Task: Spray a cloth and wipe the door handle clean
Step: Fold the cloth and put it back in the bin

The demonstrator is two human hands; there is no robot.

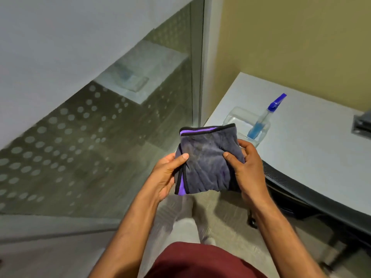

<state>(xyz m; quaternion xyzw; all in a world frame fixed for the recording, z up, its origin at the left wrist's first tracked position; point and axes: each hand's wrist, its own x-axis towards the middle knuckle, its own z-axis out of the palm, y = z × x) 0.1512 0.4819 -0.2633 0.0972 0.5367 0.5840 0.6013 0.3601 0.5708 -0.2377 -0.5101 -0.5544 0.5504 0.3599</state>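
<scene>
Folded cloth [206,161] held in mid-air by 2 hands: left hand [166,175] and right hand [247,169], fingers curled shut on its side edges. Spray bottle [261,121] lying near desk [313,153] left edge. Best kept folded flat, 1 face up, for even spraying.

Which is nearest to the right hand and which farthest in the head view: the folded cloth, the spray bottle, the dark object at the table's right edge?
From the right hand:
1. Folded cloth, gripped by both hands.
2. Spray bottle, on the table just beyond the hand.
3. Dark object, far right at the frame edge.
</scene>
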